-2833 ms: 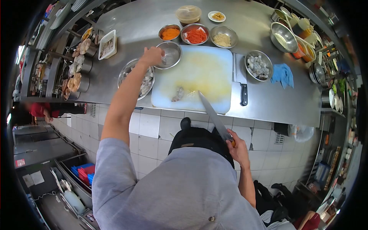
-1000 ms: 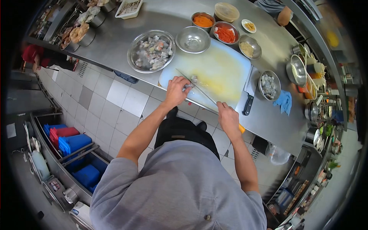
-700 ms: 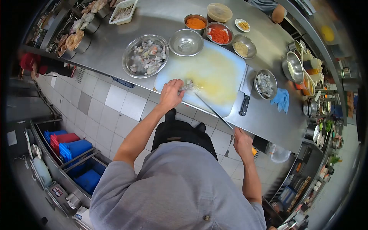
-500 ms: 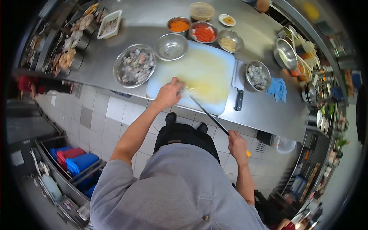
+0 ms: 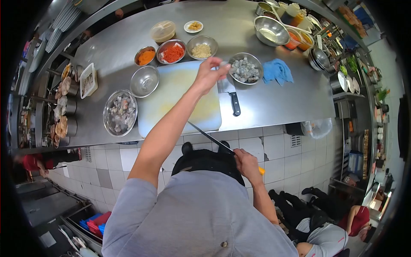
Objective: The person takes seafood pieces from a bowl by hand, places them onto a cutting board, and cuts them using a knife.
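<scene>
My left hand [image 5: 209, 77] reaches across the white cutting board [image 5: 160, 92] to the left rim of the steel bowl of grey shrimp [image 5: 245, 70]. Its fingers are closed on a small greyish piece that looks like shrimp. Near my waist, my right hand [image 5: 247, 163] is wrapped round the yellow handle of a long knife [image 5: 209, 137], whose tip lies by the board's front edge. A black-handled cleaver [image 5: 235, 103] rests between the board and that bowl. Left of the board stands a larger bowl of shrimp pieces [image 5: 122, 113].
Behind the board are an empty steel bowl [image 5: 144, 81] and bowls of orange [image 5: 146, 57], red [image 5: 172, 52] and pale shreds [image 5: 201, 50]. A blue cloth [image 5: 277, 72] lies right of the shrimp bowl. Co-workers [image 5: 325, 237] are at the lower right.
My left hand has gone from the board's front, where it held shrimp, to the right-hand shrimp bowl. My right hand keeps the knife, now lower and off the board. The view has swung right.
</scene>
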{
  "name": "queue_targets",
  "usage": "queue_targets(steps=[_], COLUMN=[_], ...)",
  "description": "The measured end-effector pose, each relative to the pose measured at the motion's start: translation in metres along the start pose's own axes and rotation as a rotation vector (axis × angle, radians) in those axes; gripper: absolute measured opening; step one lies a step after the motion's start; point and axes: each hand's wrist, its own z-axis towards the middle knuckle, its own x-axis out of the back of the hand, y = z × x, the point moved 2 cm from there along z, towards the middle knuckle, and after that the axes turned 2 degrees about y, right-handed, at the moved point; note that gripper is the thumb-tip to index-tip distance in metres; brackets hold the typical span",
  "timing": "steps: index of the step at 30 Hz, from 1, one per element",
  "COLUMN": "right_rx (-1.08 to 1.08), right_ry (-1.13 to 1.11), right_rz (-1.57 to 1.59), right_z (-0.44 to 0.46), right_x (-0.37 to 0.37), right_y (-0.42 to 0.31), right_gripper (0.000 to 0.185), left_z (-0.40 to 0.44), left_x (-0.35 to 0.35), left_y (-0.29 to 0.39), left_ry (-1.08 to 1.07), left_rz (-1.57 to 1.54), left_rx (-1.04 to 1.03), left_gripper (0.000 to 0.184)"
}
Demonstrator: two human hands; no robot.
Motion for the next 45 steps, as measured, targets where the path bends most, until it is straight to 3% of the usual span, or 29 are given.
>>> queue_targets(steps=[5,7,9,11,15,21,24,30,36,39,42,45], right_rx=[-0.017,-0.030,-0.039,-0.040,-0.051,0.028,0.030,0.014,0.053,0.057,-0.001,0.018], right_ry=[0.010,0.013,0.014,0.016,0.016,-0.014,-0.039,-0.101,-0.084,-0.055,-0.081,-0.031], right_rz=[0.000,0.005,0.018,0.036,0.051,0.011,-0.017,-0.059,-0.123,-0.088,-0.032,0.012], right_z=[-0.002,-0.004,-0.006,-0.007,-0.005,0.015,0.029,0.049,0.049,0.044,0.039,0.033], right_x=[-0.004,-0.005,-0.008,-0.008,-0.003,-0.002,0.005,0.012,-0.001,-0.002,-0.002,-0.004], right_y=[0.000,0.000,0.000,0.000,-0.005,-0.011,-0.022,-0.040,-0.030,-0.038,-0.041,-0.042], right_gripper=[0.016,0.016,0.016,0.016,0.015,0.019,0.019,0.021,0.022,0.021,0.021,0.019], left_z=[0.012,0.007,-0.024,-0.063,-0.138,-0.215,-0.242,-0.241,-0.199,-0.189,-0.184,-0.189], left_x=[-0.015,0.010,0.040,0.083,0.193,0.368,0.411,0.428,0.411,0.416,0.434,0.449], left_y=[0.013,-0.007,-0.017,-0.033,-0.058,-0.046,-0.026,-0.049,-0.071,-0.091,-0.091,-0.089], left_ry=[-0.094,-0.145,-0.064,-0.027,0.231,0.750,0.878,0.588,0.637,0.669,0.504,0.530], left_rz=[0.174,0.338,0.501,0.522,0.643,0.766,0.732,0.871,1.047,1.289,0.927,0.474], left_rx=[-0.016,-0.101,-0.245,-0.230,-0.085,-0.236,-0.148,0.069,0.101,-0.179,0.192,0.157], left_gripper=[0.037,0.026,0.016,0.014,0.011,0.014,0.018,0.021,0.018,0.018,0.025,0.022])
